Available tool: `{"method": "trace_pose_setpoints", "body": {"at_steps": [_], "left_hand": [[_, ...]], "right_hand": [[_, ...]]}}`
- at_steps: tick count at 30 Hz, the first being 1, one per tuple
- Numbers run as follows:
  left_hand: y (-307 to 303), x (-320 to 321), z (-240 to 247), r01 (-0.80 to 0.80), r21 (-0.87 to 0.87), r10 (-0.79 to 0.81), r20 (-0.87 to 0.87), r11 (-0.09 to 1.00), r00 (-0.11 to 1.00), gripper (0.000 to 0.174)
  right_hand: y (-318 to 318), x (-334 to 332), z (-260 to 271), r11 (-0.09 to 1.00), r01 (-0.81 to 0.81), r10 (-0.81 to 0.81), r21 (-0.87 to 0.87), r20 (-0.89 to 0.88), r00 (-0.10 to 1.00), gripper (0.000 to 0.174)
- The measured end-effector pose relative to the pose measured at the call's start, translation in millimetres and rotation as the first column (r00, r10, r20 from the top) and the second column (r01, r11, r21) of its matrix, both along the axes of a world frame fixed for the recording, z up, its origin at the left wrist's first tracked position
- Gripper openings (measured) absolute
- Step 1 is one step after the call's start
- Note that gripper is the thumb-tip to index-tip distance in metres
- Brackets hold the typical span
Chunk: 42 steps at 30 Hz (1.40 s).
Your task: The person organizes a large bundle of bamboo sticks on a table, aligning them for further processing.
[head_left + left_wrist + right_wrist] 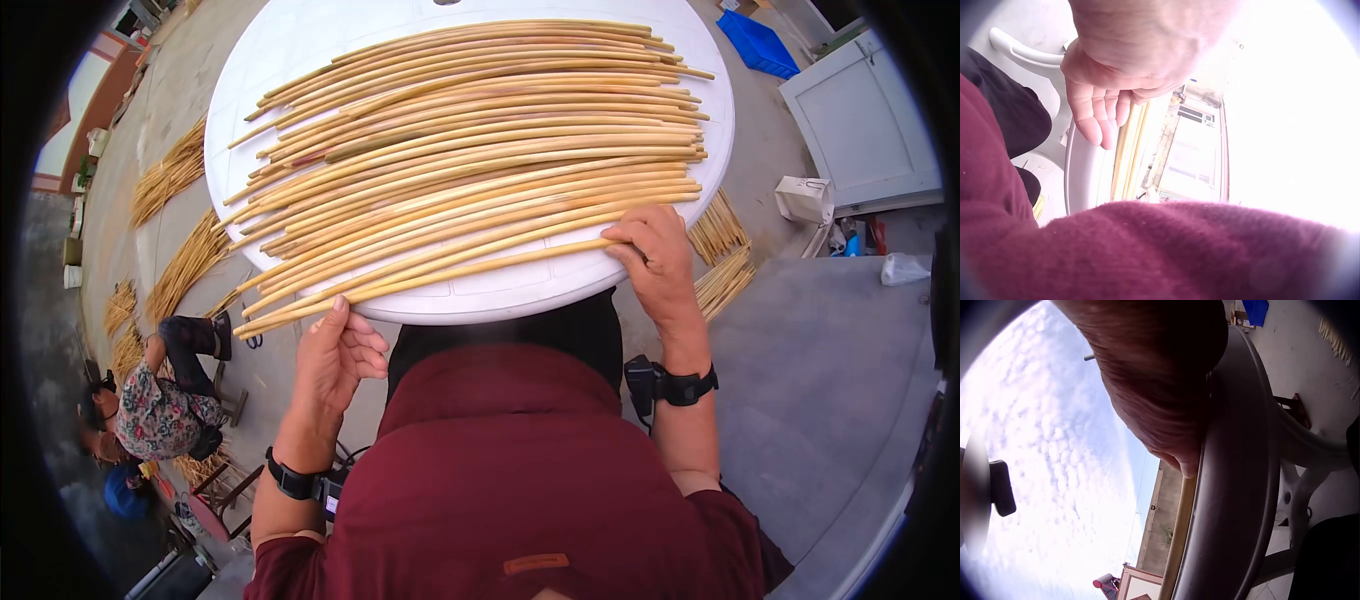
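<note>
Many long straw-coloured stalks (480,150) lie side by side across a round white table (480,300). The nearest stalk (500,263) runs along the table's front edge, its left end jutting past the rim. My right hand (655,255) pinches that stalk's right end between thumb and fingers. In the right wrist view, the fingertips meet the stalk (1180,534) right beside the table rim. My left hand (338,350) has its thumb against the nearest stalks toward their left end, its other fingers loosely bent below. The left wrist view shows these fingers hanging beside the stalks (1130,150).
Bundles of thin stalks (185,270) lie on the ground to the left, near a seated person (165,415). More stalks (722,265) lie to the right behind the table. A blue crate (757,43) and a white cabinet (865,120) stand at the far right.
</note>
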<state>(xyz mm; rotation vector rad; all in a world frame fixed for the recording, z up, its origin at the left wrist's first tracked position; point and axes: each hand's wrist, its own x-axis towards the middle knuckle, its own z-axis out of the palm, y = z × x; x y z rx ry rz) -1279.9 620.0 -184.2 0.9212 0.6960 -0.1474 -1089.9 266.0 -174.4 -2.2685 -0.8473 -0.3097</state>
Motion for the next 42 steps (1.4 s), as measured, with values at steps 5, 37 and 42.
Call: {"method": "trace_pose_setpoints", "body": {"at_steps": [5, 37, 42], "left_hand": [[2, 0, -1, 0.044, 0.074, -0.039, -0.069, 0.996, 0.997, 0.052], [0, 1, 15, 0.459, 0.101, -0.468, 0.112, 0.883, 0.876, 0.049], [-20, 22, 20, 0.639, 0.137, -0.653, 0.119, 0.757, 0.748, 0.049]], "right_hand": [[-6, 2, -12, 0.987, 0.027, -0.015, 0.156, -0.077, 0.997, 0.017], [-37, 6, -4, 1.000, -0.015, 0.015, 0.020, 0.040, 0.999, 0.014], [-41, -2, -5, 0.980, 0.067, -0.063, 0.189, -0.028, 0.998, 0.013]]}}
